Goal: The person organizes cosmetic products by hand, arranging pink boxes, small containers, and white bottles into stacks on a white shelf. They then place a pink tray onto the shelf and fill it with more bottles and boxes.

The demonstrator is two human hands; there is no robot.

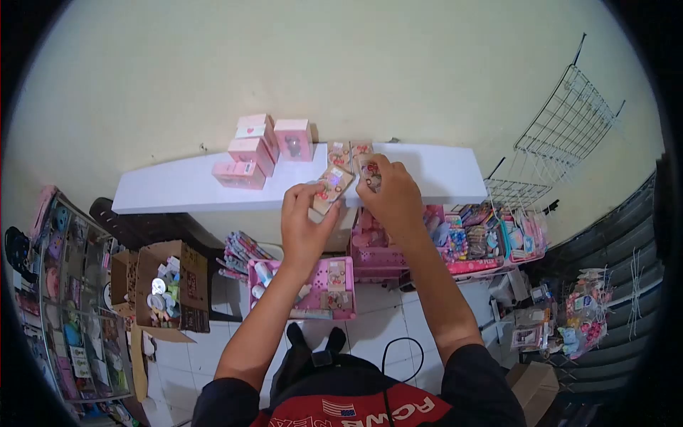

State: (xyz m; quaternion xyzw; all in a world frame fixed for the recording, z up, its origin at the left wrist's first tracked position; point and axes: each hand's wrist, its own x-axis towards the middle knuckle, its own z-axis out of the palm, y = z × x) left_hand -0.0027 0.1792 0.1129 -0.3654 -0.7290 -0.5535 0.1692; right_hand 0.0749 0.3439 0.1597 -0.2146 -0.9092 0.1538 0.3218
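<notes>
My left hand (306, 224) is closed round a small brown box (333, 186) with a printed front, held tilted at the front edge of the white shelf (441, 171). Just to its right, my right hand (393, 196) grips another brown box (370, 174) with a dark, clear-looking front. Behind both hands, more brown boxes (339, 152) rest on the shelf near the wall. Several pink boxes (249, 153) stand to the left of them, some stacked.
Below the shelf are a pink basket (343, 267) holding similar brown boxes and pink bins (384, 257) of small goods. An open cardboard box (193, 285) and a glass display case (78, 299) stand left. Wire racks (569, 114) hang right.
</notes>
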